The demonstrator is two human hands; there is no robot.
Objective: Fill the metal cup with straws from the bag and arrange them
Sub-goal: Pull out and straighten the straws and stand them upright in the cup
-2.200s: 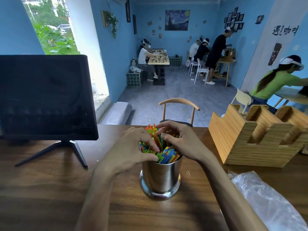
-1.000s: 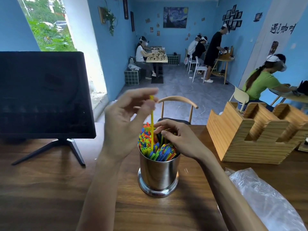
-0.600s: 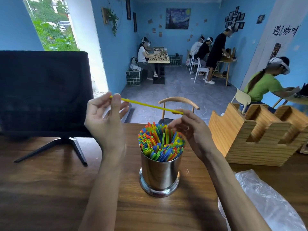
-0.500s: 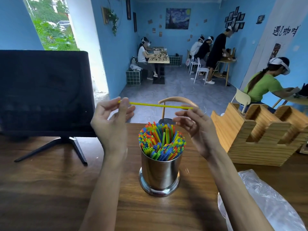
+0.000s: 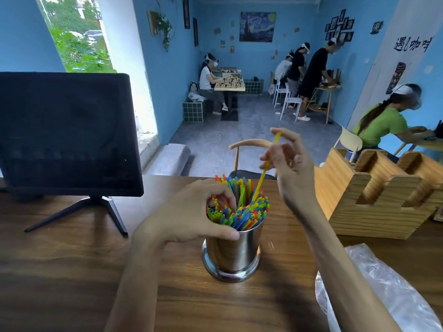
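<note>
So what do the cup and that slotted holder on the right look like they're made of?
The cup looks like polished steel: it is silvery and mirrors the table. The holder looks like unpainted pale wood, with visible grain lines.

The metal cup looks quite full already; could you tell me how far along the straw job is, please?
Mostly done: the metal cup is packed with coloured straws, and the plastic bag lies flat beside it. In hand: the right hand pinches one yellow straw, its lower end among the others, while the left hand touches the bundle at the rim. Left: seating that straw and evening out the taller ones at the back.
</note>
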